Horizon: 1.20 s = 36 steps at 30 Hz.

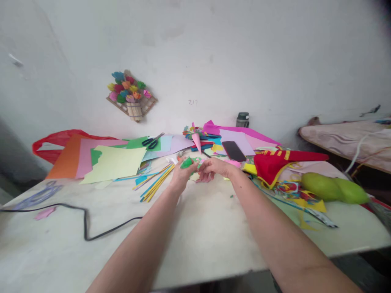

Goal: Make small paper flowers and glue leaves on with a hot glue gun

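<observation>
Both my hands meet over the middle of the table (195,228). My left hand (182,174) is closed on a small bright green item (186,163), too blurred to name exactly. Beside it on the right, my right hand (210,169) has its fingers bent inward near small green and pink pieces; whether it grips any of them is hidden. A bundle of thin yellow and blue paper strips (157,186) lies left of my left hand. Behind the hands stands a pink paper cone (197,142) with colourful bits at its top.
Coloured paper sheets (114,162) and scissors (152,141) lie back left. A phone (233,151) and bottle (242,119) are behind my right hand. Red cloth (270,165), green fruits (332,189) and scraps lie right. A black cable (85,221) crosses the left.
</observation>
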{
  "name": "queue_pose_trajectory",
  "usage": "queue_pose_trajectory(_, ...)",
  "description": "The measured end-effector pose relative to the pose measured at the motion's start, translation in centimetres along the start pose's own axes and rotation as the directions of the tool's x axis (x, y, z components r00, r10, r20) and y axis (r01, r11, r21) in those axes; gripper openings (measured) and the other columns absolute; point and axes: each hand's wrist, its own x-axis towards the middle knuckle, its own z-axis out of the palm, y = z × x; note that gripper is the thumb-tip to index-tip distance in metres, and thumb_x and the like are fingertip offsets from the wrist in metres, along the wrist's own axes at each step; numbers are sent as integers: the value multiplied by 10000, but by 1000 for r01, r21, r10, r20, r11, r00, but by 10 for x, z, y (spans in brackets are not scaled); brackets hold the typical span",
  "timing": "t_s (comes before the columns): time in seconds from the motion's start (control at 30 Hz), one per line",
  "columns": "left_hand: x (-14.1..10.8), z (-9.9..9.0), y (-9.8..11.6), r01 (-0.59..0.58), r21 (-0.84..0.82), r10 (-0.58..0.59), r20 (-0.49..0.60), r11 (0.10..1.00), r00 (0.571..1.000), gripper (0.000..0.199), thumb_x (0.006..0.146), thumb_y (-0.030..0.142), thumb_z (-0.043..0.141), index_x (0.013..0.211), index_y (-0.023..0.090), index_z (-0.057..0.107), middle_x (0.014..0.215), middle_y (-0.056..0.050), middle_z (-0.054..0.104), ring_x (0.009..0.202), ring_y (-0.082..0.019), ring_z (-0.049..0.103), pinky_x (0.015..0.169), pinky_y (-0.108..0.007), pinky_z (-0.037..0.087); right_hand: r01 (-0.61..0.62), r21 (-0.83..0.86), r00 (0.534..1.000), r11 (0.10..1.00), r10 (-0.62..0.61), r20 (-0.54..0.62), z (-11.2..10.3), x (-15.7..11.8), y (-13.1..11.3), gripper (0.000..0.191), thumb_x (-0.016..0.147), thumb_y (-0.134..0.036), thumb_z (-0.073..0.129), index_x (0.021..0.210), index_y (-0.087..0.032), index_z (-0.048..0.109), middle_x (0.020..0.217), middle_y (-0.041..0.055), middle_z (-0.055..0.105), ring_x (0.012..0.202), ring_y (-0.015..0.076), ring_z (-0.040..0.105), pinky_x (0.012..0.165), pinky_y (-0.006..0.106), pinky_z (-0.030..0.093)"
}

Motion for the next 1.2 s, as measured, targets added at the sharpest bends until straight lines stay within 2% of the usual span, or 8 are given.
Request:
queue_pose_trajectory(0.1, 2, -3, -3, -27, 225, 37, -40, 974, 998, 250, 630, 358, 620, 688, 163, 475, 573, 53, 467, 535, -76, 445, 541, -206, 357, 86, 43, 984, 995, -78, -161, -3, 0, -4, 140, 627, -144, 550, 758, -123, 594, 674, 36, 659, 486, 86, 568, 355, 150, 342)
queue_pose_trajectory(0.23, 5, -5, -5, -98, 459, 145, -68, 883, 987, 226, 638, 340, 601, 681, 172, 456, 579, 54, 452, 534, -74, 409, 531, -196, 343, 138, 115, 980, 984, -119, -161, 0, 3, -9, 145, 670, -267, 580, 700, -126, 569, 619, 23, 628, 415, 63, 514, 313, 152, 289)
queue_pose_trajectory(0.43, 6, -5, -5, -179, 605, 242, -24, 776, 970, 165, 679, 312, 546, 724, 183, 452, 608, 45, 469, 552, -85, 431, 553, -204, 360, 160, 123, 964, 979, -128, -232, 8, 5, -13, 201, 647, -308, 624, 630, -121, 550, 497, -17, 553, 338, 28, 415, 291, 152, 221)
queue_pose_trajectory(0.67, 5, -8, -2, -186, 697, 237, 24, 693, 971, 140, 657, 224, 520, 768, 193, 440, 618, 41, 495, 548, -101, 465, 567, -222, 385, 202, 137, 938, 970, -152, -313, 9, 6, -15, 171, 647, -285, 628, 646, -134, 547, 490, -27, 553, 328, 30, 413, 287, 158, 187)
queue_pose_trajectory(0.73, 6, -9, -4, -185, 729, 244, 25, 659, 969, 153, 660, 220, 510, 799, 194, 452, 641, 32, 516, 569, -111, 489, 583, -233, 395, 195, 177, 946, 965, -138, -292, 8, 5, -15, 180, 650, -286, 629, 634, -126, 550, 499, -16, 564, 331, 29, 412, 287, 157, 189)
queue_pose_trajectory(0.83, 7, -10, -8, -184, 788, 270, 23, 588, 963, 168, 661, 222, 509, 821, 194, 464, 693, 12, 545, 623, -130, 522, 617, -253, 406, 149, 255, 982, 956, -113, -150, 7, 3, -15, 186, 671, -292, 616, 683, -110, 583, 545, 15, 600, 363, 40, 446, 304, 155, 230)
queue_pose_trajectory(0.93, 7, -10, -10, -202, 829, 299, 44, 521, 953, 189, 656, 246, 533, 824, 190, 466, 717, -7, 553, 659, -149, 536, 629, -266, 408, 126, 292, 992, 948, -122, -30, 9, 2, -15, 203, 692, -296, 600, 747, -101, 607, 612, 43, 635, 406, 57, 490, 333, 160, 288)
queue_pose_trajectory(1.2, 7, -11, -10, -225, 877, 332, 80, 424, 940, 198, 647, 269, 557, 803, 188, 465, 718, -20, 529, 678, -169, 525, 617, -274, 395, 126, 306, 990, 944, -139, 20, 13, 5, -15, 191, 649, -275, 642, 690, -93, 600, 608, 40, 639, 414, 60, 507, 357, 163, 349)
